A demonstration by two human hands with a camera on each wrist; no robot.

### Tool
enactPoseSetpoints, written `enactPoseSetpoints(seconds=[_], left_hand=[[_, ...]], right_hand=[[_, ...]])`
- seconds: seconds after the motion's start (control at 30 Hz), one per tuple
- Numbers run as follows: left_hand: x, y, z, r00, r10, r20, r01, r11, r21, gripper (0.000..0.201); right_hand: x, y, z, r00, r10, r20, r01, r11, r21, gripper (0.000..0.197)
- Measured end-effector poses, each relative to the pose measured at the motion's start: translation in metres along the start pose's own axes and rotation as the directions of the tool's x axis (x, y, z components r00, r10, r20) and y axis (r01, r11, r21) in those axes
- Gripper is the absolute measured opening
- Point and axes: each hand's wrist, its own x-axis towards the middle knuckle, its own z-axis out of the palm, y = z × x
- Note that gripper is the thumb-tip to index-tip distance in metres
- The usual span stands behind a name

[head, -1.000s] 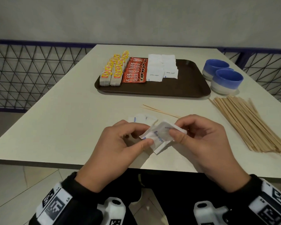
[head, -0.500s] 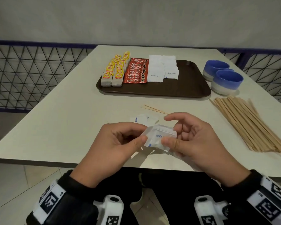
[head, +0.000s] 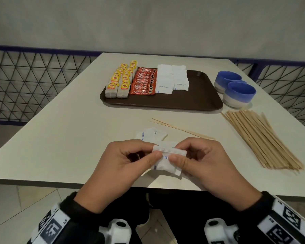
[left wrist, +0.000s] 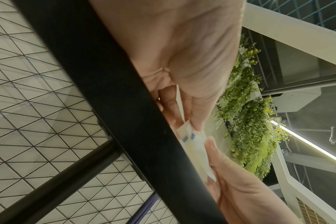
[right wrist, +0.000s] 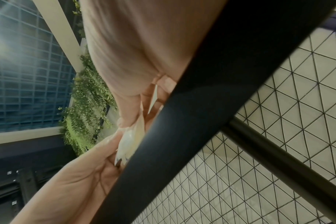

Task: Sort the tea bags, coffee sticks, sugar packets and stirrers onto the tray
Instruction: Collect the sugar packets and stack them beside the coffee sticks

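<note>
Sugar packets being squared up before going to the tray

On the dark brown plastic tray [head: 204,95], tea bags [head: 121,81], red coffee sticks [head: 144,83] and white sugar packets [head: 172,78] sit in rows; wooden stirrers [head: 264,140] and loose packets [head: 149,134] remain on the white desk [head: 69,131]. Left hand [head: 128,161] and right hand [head: 202,159] pinch a small packet stack [head: 165,164] between thumbs and curled fingers, above the near edge.

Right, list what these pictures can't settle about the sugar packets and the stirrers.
- Head view: how many packets the left hand and right hand hold; thumbs and overlap hide it.
- Head view: loose packets on the table; the hands cut off their near edges.
- Wrist views: blurred packet edges, the rest behind the table's dark edge.
- Stirrers: too many overlapping to count.
</note>
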Motion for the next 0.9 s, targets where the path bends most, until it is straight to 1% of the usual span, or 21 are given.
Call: enactPoseSetpoints(seconds=[0.1,0.2,0.3,0.53,0.6,0.67,0.77,0.83,0.9], left_hand=[[-0.001,0.003,0.001,1.000,-0.021,-0.002,0.021,0.999,-0.027,0.017],[0.000,0.004,0.001,0.999,-0.041,-0.027,0.041,0.999,-0.015,0.016],[0.000,0.003,0.000,0.997,-0.056,-0.051,0.055,0.998,-0.033,0.015],[-0.001,0.005,-0.001,0.997,-0.067,-0.038,0.065,0.997,-0.039,0.013],[-0.002,0.006,-0.002,0.997,-0.075,-0.033,0.073,0.997,-0.040,0.014],[-0.002,0.009,-0.002,0.996,-0.078,-0.032,0.077,0.996,-0.034,0.013],[-0.003,0.012,-0.003,0.995,-0.080,-0.055,0.077,0.996,-0.043,0.001],[-0.003,0.012,-0.006,0.991,-0.080,-0.108,0.074,0.996,-0.059,0.007],[-0.001,0.012,-0.008,0.984,-0.093,-0.151,0.081,0.993,-0.083,0.010]], right_hand=[[-0.001,0.002,0.000,1.000,0.013,0.005,-0.013,1.000,-0.012,0.008],[-0.001,0.002,-0.001,0.999,0.031,-0.008,-0.031,0.999,0.009,0.004],[-0.001,0.003,-0.002,1.000,0.030,-0.007,-0.030,1.000,-0.008,0.011],[0.001,0.001,-0.004,0.998,0.050,0.026,-0.049,0.999,-0.009,0.011],[0.003,-0.004,-0.007,0.995,0.078,0.066,-0.074,0.995,-0.061,0.011],[0.006,-0.011,-0.011,0.984,0.115,0.139,-0.096,0.986,-0.133,0.009],[0.016,-0.027,-0.022,0.961,0.156,0.229,-0.092,0.959,-0.267,0.009],[0.030,-0.043,-0.035,0.957,0.153,0.245,-0.046,0.918,-0.395,0.008],[0.052,-0.061,-0.050,0.960,0.152,0.234,-0.014,0.863,-0.504,0.004]])
